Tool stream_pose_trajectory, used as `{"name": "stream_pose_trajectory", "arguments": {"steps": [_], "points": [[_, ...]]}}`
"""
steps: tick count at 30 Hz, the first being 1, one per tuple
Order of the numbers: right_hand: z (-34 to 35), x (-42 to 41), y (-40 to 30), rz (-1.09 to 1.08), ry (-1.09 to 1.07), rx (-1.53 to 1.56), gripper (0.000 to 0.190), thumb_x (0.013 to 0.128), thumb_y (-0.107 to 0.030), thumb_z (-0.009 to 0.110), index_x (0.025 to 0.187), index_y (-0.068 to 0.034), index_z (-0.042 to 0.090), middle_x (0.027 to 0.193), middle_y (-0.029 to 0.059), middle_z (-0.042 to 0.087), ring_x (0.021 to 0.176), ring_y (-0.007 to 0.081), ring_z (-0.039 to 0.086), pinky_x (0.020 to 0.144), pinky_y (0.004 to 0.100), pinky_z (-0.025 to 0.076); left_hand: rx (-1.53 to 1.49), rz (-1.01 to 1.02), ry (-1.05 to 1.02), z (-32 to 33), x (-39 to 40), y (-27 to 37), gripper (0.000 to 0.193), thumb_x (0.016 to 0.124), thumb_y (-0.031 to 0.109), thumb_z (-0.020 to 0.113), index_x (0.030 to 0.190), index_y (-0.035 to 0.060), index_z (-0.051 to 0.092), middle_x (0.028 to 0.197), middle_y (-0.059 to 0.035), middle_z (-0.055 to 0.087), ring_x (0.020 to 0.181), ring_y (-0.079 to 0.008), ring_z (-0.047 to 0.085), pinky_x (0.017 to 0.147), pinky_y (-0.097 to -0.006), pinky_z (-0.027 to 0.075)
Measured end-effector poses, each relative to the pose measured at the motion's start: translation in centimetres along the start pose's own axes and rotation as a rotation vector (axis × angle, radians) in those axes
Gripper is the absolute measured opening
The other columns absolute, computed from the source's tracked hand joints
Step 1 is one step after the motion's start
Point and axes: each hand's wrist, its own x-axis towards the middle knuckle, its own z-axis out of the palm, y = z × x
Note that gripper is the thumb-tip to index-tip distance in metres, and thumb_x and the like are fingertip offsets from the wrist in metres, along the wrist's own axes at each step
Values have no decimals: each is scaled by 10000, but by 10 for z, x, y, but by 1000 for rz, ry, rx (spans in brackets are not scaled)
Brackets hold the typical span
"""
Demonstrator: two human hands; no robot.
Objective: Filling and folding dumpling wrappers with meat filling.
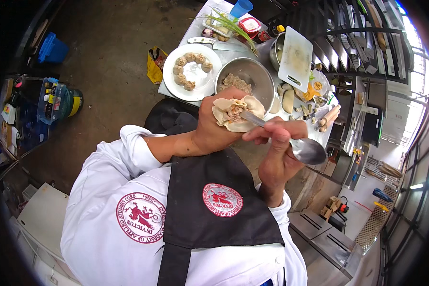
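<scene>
My left hand [211, 128] cups a round, ruffled dumpling wrapper [255, 105] with minced filling [235, 113] in its middle. In my right hand [280, 146] is a metal spoon [309, 152], held reversed. Its bowl points away to the right, and the tip of its handle presses into the filling. Behind the wrapper stands a steel mixing bowl [262, 77] containing a mound of minced mixture [237, 83]. To its left, a white plate [196, 77] carries several shaped dumplings [180, 79], set in a curved row. The palm under the wrapper is hidden.
A knife [228, 45], spring onions [232, 26], a sauce bottle [270, 33] and a blue cup [241, 8] occupy the table's far end. A white cutting board [296, 59] leans on another steel bowl [277, 50]. Rolling pins [329, 118] lie at the right edge.
</scene>
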Motion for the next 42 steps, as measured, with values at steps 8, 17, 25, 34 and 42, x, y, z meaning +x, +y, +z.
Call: {"name": "stream_pose_trajectory", "arguments": {"steps": [8,17,25,34,42], "points": [[-2,4,-2,-2,-43,-23,312,1079,-325,484,1002,-23,505,740,113,644,638,157,648,563,232,433,-142,-124,138,12,-1,-7,424,754,21,854,1110,11,623,1045,-70,698,951,-122,669,818,-281,549],[-7,14,0,70,-112,-4,214,1081,-231,492,1020,-27,498,719,78,663,647,101,553,604,239,420,-65,-147,90,7,8,-3,372,789,38,843,1070,31,600,996,-21,680,905,-76,641,799,-256,533],[-11,21,1,93,-60,-37,346,1083,-345,475,979,-18,513,758,96,588,563,156,619,531,225,426,-36,-158,86,10,13,-2,441,821,32,811,1169,33,540,1048,-27,653,980,-98,637,848,-266,521],[-19,24,-1,58,45,5,335,1087,-329,474,966,-22,528,732,96,597,584,158,626,514,233,412,-136,-179,-9,15,19,11,514,828,-28,737,1291,21,521,1121,-55,630,1050,-117,616,915,-276,496],[-25,31,-14,212,20,132,297,1074,-293,516,946,-26,533,690,72,618,610,111,621,579,219,444,26,-82,-119,-4,21,3,438,768,76,857,1114,25,594,1023,-42,675,917,-93,644,795,-271,523]]}}
